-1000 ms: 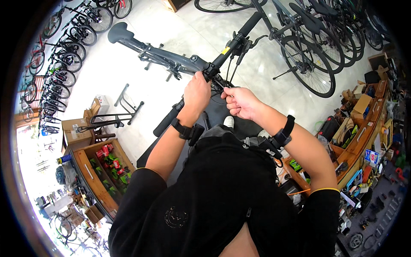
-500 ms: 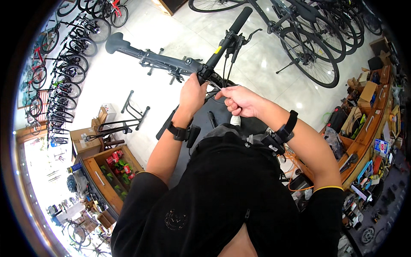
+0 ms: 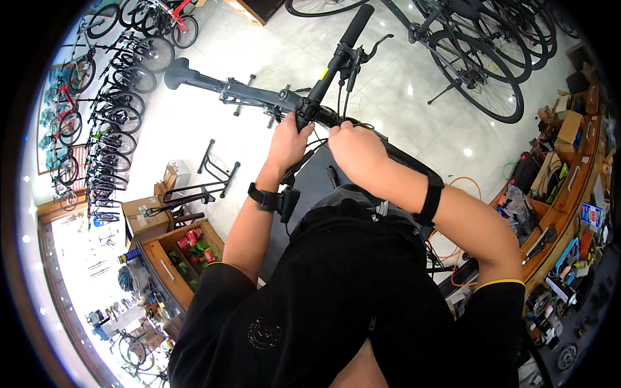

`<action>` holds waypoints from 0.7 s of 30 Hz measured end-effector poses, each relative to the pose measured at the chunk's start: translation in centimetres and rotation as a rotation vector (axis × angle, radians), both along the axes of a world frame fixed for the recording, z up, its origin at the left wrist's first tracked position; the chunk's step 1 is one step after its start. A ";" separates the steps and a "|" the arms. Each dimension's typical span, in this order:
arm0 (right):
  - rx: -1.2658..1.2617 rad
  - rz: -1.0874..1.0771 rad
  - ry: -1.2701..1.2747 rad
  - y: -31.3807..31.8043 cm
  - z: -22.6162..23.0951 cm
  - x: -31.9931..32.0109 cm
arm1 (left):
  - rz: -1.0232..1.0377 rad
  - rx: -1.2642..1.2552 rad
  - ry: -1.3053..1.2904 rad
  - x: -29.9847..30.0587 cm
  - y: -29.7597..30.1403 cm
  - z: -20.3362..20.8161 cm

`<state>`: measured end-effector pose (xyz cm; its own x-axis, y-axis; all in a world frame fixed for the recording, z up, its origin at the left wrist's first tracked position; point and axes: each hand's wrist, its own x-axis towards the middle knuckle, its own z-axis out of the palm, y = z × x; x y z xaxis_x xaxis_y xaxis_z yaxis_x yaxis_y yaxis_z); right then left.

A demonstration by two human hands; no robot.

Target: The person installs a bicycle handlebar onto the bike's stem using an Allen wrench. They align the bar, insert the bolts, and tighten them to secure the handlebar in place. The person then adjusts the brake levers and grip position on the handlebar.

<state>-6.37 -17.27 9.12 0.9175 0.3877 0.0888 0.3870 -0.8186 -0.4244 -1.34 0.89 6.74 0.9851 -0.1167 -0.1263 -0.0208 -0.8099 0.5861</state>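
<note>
A black bicycle stands before me, its saddle at the far left and its handlebar slanting up to the right. My left hand is wrapped round the bar close to the stem. Just right of it, my right hand is closed with its back toward me, by the black cables that drop from the bar. Its fingertips are hidden, so what they grip cannot be seen. Beyond it are the brake lever and the rubber grip. Part of the front wheel shows past my right forearm.
Rows of bicycles stand at the left and upper right. A black metal stand and a cardboard box are on the left, above an open wooden drawer. A cluttered wooden workbench curves along the right.
My right hand has turned from fingers showing to back showing and moved up against the cables. The front wheel now shows to its right. My left hand keeps its hold; the view has shifted slightly.
</note>
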 end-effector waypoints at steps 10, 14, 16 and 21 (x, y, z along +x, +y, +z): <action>0.784 -0.163 0.973 -3.1 0.6 3.2 | 0.003 -0.057 0.118 0.3 -0.4 1.6; 0.575 -0.246 0.569 -1.6 -1.6 2.1 | -0.007 0.004 0.119 0.5 0.1 1.0; 0.976 -0.371 1.054 -1.8 -2.2 2.3 | -0.025 0.020 0.116 0.8 0.3 0.7; 1.053 -0.333 1.108 -1.6 -1.7 1.8 | -0.045 -0.022 0.152 0.8 0.3 1.1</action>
<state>-4.61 -18.92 7.43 0.7355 0.3617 -0.5729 -0.6253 0.0369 -0.7795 -0.56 1.16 7.81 0.9487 -0.1644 -0.2702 0.0335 -0.7972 0.6027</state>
